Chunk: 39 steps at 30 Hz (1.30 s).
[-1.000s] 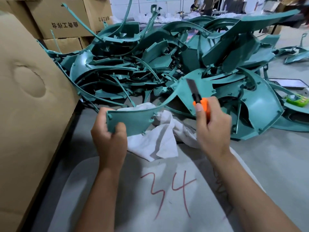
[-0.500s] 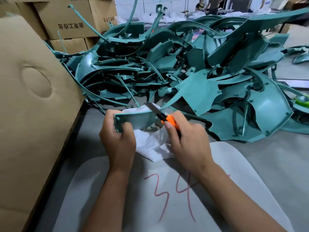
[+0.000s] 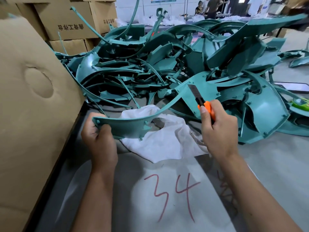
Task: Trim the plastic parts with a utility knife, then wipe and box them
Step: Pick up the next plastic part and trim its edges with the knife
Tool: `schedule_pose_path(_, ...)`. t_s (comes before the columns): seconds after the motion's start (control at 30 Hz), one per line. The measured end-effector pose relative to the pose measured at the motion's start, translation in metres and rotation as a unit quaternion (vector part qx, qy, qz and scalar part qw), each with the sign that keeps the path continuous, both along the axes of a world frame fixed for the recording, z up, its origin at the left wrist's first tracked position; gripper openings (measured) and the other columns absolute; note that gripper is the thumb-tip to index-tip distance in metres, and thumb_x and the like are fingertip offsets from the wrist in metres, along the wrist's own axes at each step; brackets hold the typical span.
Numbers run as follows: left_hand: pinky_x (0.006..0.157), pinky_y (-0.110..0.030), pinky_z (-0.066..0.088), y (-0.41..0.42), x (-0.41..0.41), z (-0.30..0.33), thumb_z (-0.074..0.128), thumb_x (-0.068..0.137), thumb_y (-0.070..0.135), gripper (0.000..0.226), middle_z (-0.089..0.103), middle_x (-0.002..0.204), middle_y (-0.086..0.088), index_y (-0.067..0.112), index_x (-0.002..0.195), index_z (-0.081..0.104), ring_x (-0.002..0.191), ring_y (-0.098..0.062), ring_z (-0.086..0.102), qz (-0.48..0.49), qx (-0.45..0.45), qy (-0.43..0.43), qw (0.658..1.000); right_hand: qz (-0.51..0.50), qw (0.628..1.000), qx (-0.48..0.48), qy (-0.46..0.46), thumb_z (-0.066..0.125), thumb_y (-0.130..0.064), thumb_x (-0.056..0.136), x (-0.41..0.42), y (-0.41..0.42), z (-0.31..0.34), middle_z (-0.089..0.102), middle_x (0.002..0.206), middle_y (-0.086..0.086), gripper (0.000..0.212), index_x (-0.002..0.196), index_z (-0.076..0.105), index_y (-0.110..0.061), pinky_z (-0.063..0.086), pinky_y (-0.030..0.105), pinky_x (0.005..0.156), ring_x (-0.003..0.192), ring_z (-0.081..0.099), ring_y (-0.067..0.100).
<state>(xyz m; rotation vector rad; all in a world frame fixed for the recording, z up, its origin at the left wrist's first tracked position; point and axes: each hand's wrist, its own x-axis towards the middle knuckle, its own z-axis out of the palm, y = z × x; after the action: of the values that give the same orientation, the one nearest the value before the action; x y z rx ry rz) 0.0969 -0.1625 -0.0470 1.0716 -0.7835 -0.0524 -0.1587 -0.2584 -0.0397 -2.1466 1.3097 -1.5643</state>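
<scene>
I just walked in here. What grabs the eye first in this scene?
The big tangled heap of teal plastic parts filling the middle and right. In front of it, the left hand grips one long curved teal part, while the right hand holds an orange utility knife, blade raised. Below, a red "34" is scrawled on a white sheet.

Sheet (image 3: 175, 206) marked 34; people (image 3: 207, 5) far back.
</scene>
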Motion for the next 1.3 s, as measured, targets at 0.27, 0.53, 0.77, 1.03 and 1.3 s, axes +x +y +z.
schedule_pose_path(0.27, 0.057, -0.012, 0.041, -0.004, 0.003, 0.0, 0.038, 0.068, -0.005, 0.05, 0.058, 0.061, 0.021, 0.035, 0.068, 0.067, 0.06, 0.006, 0.048, -0.013, -0.008, 0.078, 0.997, -0.086, 0.994, 0.064, -0.017, 0.05, -0.036, 0.109, -0.02, -0.019, -0.004, 0.046, 0.058, -0.006, 0.03, 0.082, 0.045, -0.024, 0.027, 0.029, 0.046, 0.046, 0.04, 0.01)
schedule_pose_path(0.53, 0.058, -0.022, 0.038, -0.003, 0.007, -0.003, 0.042, 0.065, 0.001, 0.038, 0.053, 0.062, 0.018, 0.032, 0.066, 0.063, 0.064, -0.004, 0.045, 0.006, 0.011, 0.099, 0.995, 0.106, 0.989, -0.041, -0.096, 0.047, -0.037, 0.111, -0.006, 0.0, 0.006, 0.05, 0.059, 0.006, 0.029, 0.086, 0.048, -0.022, 0.035, 0.043, 0.043, 0.046, 0.045, 0.024)
schedule_pose_path(0.77, 0.054, -0.029, 0.027, -0.003, 0.008, -0.004, 0.038, 0.06, 0.0, 0.025, 0.043, 0.064, 0.003, 0.022, 0.063, 0.05, 0.063, -0.013, 0.037, 0.004, 0.035, 0.108, 0.993, 0.02, 0.99, 0.1, -0.098, 0.047, -0.035, 0.109, -0.011, -0.013, -0.004, 0.057, 0.067, 0.019, 0.033, 0.082, 0.049, -0.016, 0.046, 0.053, 0.056, 0.061, 0.053, 0.041)
schedule_pose_path(1.03, 0.054, -0.015, 0.047, -0.007, 0.0, 0.002, 0.043, 0.079, -0.005, 0.028, 0.067, 0.061, 0.015, 0.017, 0.078, 0.061, 0.055, 0.001, 0.059, 0.023, 0.042, 0.23, 0.972, 0.079, 0.988, 0.025, -0.131, 0.044, -0.032, 0.112, 0.009, 0.01, 0.004, 0.052, 0.064, 0.019, 0.032, 0.087, 0.047, -0.012, 0.039, 0.052, 0.049, 0.053, 0.048, 0.035)
schedule_pose_path(1.3, 0.091, -0.04, 0.056, -0.004, -0.011, 0.007, 0.05, 0.099, 0.017, 0.025, 0.076, 0.115, -0.009, 0.016, 0.115, 0.069, 0.103, -0.024, 0.073, -0.235, 0.008, 0.362, 0.902, 0.125, 0.99, -0.013, -0.064, 0.049, -0.028, 0.109, 0.024, 0.024, 0.001, 0.042, 0.061, -0.002, 0.028, 0.084, 0.044, -0.018, 0.031, 0.026, 0.049, 0.051, 0.04, 0.015)
